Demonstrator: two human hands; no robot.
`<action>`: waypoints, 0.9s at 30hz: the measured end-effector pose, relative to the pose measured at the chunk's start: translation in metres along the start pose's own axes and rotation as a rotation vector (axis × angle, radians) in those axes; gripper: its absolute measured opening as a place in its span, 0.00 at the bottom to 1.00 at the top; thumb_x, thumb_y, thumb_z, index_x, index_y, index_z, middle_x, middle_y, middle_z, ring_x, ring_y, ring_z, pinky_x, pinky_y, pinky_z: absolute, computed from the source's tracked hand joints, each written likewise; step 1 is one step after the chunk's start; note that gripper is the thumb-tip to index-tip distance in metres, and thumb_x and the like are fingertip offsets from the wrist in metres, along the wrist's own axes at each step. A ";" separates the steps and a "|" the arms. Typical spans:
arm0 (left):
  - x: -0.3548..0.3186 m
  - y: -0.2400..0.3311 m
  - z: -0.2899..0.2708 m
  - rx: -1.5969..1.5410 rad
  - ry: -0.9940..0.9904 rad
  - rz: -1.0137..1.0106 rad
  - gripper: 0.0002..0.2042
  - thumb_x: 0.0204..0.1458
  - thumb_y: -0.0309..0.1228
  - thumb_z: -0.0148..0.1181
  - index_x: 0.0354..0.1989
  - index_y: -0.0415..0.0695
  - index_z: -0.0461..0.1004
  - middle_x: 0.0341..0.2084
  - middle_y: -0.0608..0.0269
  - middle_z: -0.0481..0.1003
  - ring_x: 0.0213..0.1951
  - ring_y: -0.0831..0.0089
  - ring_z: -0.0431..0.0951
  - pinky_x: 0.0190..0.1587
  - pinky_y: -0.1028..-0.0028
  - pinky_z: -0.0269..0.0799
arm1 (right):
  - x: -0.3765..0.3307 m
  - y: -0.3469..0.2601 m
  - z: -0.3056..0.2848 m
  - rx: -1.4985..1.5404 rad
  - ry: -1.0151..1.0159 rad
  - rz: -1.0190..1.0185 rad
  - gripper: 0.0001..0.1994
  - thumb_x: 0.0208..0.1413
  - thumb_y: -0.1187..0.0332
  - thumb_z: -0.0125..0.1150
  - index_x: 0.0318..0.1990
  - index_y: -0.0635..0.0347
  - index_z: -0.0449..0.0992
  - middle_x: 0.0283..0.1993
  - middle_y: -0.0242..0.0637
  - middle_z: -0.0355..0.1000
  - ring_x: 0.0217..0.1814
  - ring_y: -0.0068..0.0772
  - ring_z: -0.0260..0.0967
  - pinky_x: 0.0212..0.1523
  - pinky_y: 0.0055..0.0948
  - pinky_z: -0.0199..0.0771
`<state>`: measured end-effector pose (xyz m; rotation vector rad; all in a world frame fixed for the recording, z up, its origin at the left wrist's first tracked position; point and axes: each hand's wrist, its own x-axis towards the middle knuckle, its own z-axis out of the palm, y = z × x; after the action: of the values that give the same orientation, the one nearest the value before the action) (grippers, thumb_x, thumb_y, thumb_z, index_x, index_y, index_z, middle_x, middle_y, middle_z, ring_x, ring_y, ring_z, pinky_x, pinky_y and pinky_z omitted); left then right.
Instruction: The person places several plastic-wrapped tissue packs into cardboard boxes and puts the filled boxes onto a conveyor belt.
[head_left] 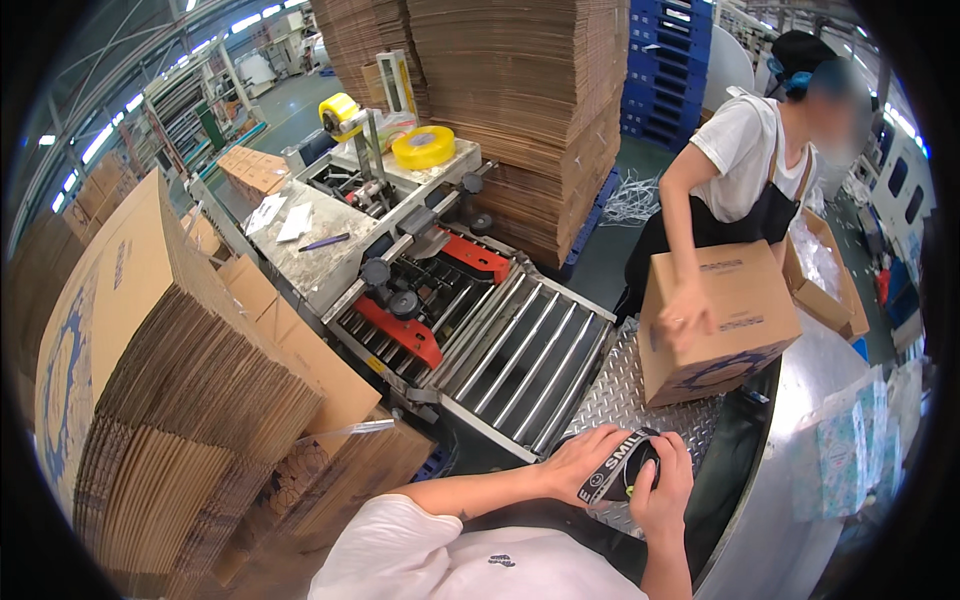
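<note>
In front of my body I hold a black strap (pixel 610 470) with white print, bunched around something dark with a small yellow-green spot. My left hand (pixel 578 458) is closed on the strap's left side. My right hand (pixel 664 488) wraps its right side, thumb on top. What lies inside the bundle is partly hidden by my fingers. Below the hands is a diamond-pattern metal plate (pixel 612 392). Beyond it, to the right, a co-worker (pixel 745 165) in a white shirt and black apron has a hand (pixel 687 315) at a closed cardboard box (pixel 730 275).
A roller conveyor (pixel 520 350) leads to a carton-taping machine with red guides (pixel 400 335) and a yellow tape roll (pixel 424 148). Flattened cartons (pixel 190 400) stack at left, more cartons (pixel 500 90) behind. A curved metal table (pixel 800 430) borders the right. Blue pallets (pixel 665 75) stand far back.
</note>
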<state>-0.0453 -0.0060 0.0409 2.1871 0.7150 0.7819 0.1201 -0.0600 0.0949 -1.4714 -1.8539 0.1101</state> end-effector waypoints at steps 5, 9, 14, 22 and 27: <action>-0.004 -0.002 -0.001 0.025 0.195 0.023 0.50 0.21 0.36 0.70 0.58 0.38 0.49 0.50 0.44 0.57 0.50 0.46 0.62 0.51 0.59 0.62 | 0.023 -0.012 0.004 -0.016 -0.005 -0.036 0.15 0.43 0.73 0.51 0.42 0.64 0.68 0.46 0.51 0.64 0.39 0.51 0.63 0.40 0.41 0.65; -0.001 -0.011 -0.018 0.030 0.260 0.022 0.49 0.23 0.38 0.71 0.57 0.37 0.50 0.49 0.44 0.58 0.49 0.47 0.62 0.52 0.61 0.61 | 0.034 -0.018 0.000 0.085 -0.069 -0.027 0.21 0.47 0.69 0.51 0.50 0.66 0.63 0.53 0.53 0.59 0.51 0.53 0.59 0.51 0.43 0.58; 0.018 -0.034 -0.098 -0.080 0.637 -0.063 0.49 0.24 0.38 0.74 0.56 0.37 0.50 0.48 0.50 0.60 0.51 0.59 0.63 0.53 0.65 0.59 | 0.014 0.004 -0.010 0.259 0.107 0.053 0.26 0.50 0.68 0.50 0.57 0.70 0.55 0.59 0.53 0.53 0.62 0.50 0.49 0.61 0.41 0.45; 0.035 -0.123 -0.281 0.179 1.594 -0.152 0.50 0.25 0.38 0.74 0.58 0.35 0.47 0.51 0.46 0.58 0.54 0.57 0.59 0.57 0.64 0.54 | -0.143 0.116 0.030 0.333 -0.213 0.797 0.27 0.48 0.63 0.59 0.55 0.65 0.61 0.51 0.43 0.65 0.54 0.39 0.62 0.55 0.33 0.59; -0.014 -0.210 -0.385 0.804 1.757 -0.404 0.54 0.23 0.47 0.73 0.58 0.31 0.48 0.53 0.38 0.56 0.56 0.47 0.55 0.58 0.59 0.50 | -0.199 0.101 0.037 0.229 -0.450 0.948 0.28 0.49 0.53 0.60 0.55 0.57 0.63 0.49 0.45 0.66 0.49 0.41 0.66 0.48 0.32 0.65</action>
<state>-0.3776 0.2739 0.0996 1.1736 2.4717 2.4052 0.1897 -0.1853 -0.0801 -2.1429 -1.2198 1.1370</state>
